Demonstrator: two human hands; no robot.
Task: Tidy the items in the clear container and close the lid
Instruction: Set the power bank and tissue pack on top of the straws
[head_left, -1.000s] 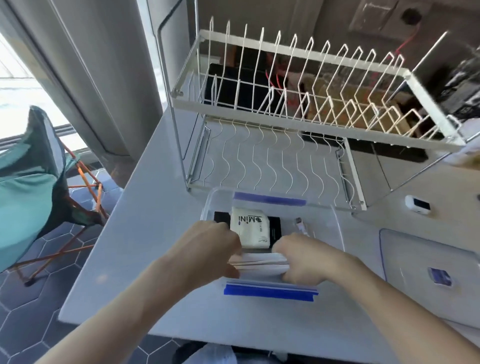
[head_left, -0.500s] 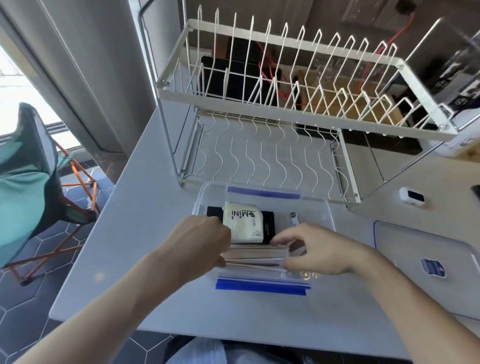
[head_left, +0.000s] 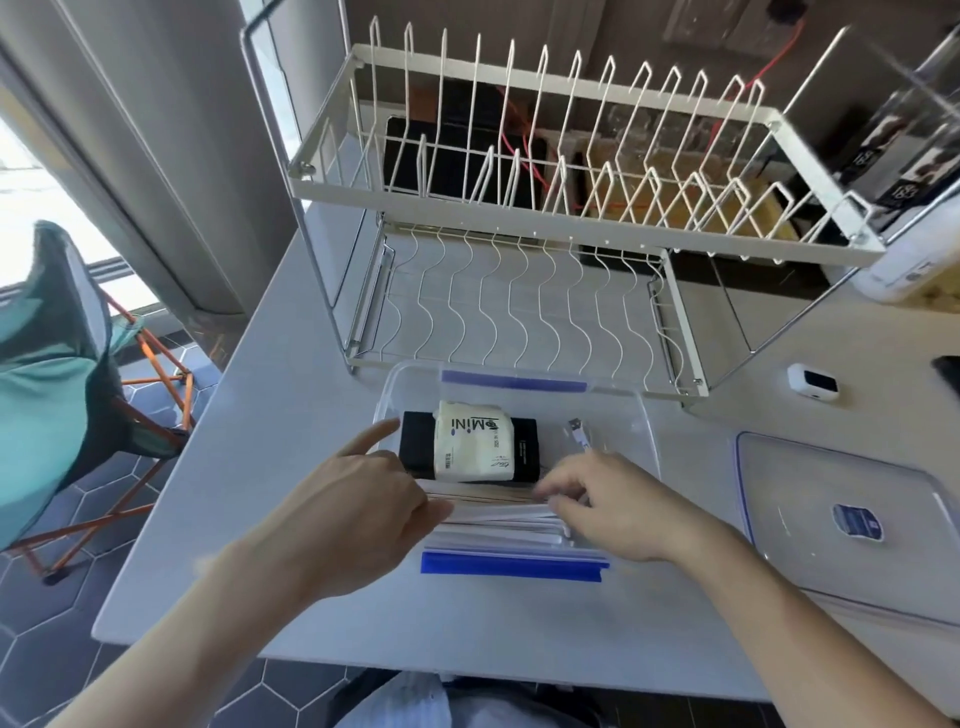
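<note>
The clear container (head_left: 641, 415) with blue clasps stands open on the white table. Inside, a white tissue pack (head_left: 472, 449) lies on a flat black box (head_left: 415, 447), and a white cable plug (head_left: 577, 431) sits at the right. A row of long paper-wrapped sticks (head_left: 493, 512) lies along the near wall. My left hand (head_left: 358, 514) rests on their left ends with its forefinger stretched out. My right hand (head_left: 618, 512) touches their right ends with spread fingers. The clear lid (head_left: 841, 514) lies flat to the right.
A white two-tier wire dish rack (head_left: 524, 208) stands right behind the container. A small white device (head_left: 812, 382) lies on the wooden table at the right, with a white bottle (head_left: 909, 260) behind it. A teal folding chair (head_left: 52, 374) stands on the floor at the left.
Both hands were clenched around the bundle of sticks; they have opened and drawn slightly apart, leaving the sticks lying in the container. The camera has tilted a little.
</note>
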